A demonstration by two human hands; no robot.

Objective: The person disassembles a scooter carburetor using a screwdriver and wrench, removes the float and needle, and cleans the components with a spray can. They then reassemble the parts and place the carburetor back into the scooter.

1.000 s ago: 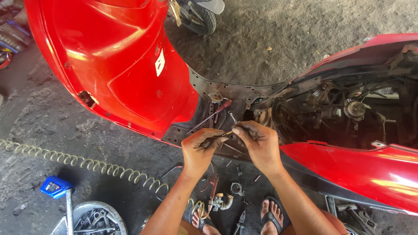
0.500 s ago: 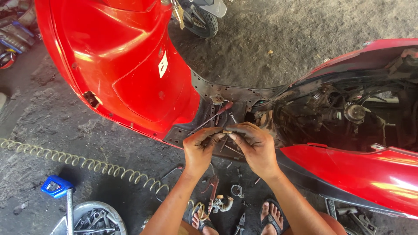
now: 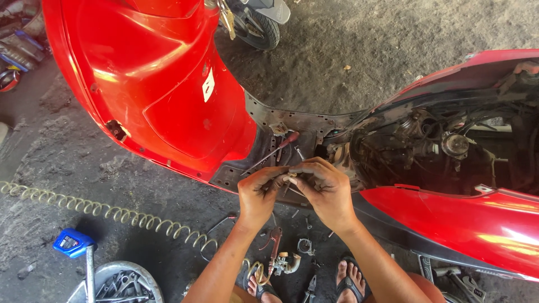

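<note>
My left hand (image 3: pixel 259 193) and my right hand (image 3: pixel 324 188) meet fingertip to fingertip over the dark footboard (image 3: pixel 264 148) of a red scooter (image 3: pixel 163 90). Together they pinch a small metal part (image 3: pixel 289 177); what kind it is I cannot tell. Both hands are smeared with grease. A screwdriver with a red handle (image 3: pixel 279 146) lies on the footboard just beyond my fingers. To the right, the scooter's open engine bay (image 3: pixel 438 148) shows hoses and metal parts.
A pale coiled air hose (image 3: pixel 106 213) runs across the dirt floor at left. A blue-capped tool (image 3: pixel 73 243) and a round tray of wrenches (image 3: pixel 120 283) sit at lower left. Small parts and a carburettor-like piece (image 3: pixel 283 261) lie by my sandalled feet (image 3: pixel 351 280).
My two hands have drawn closer together until the fingertips touch, closing on the small part. The view has shifted slightly.
</note>
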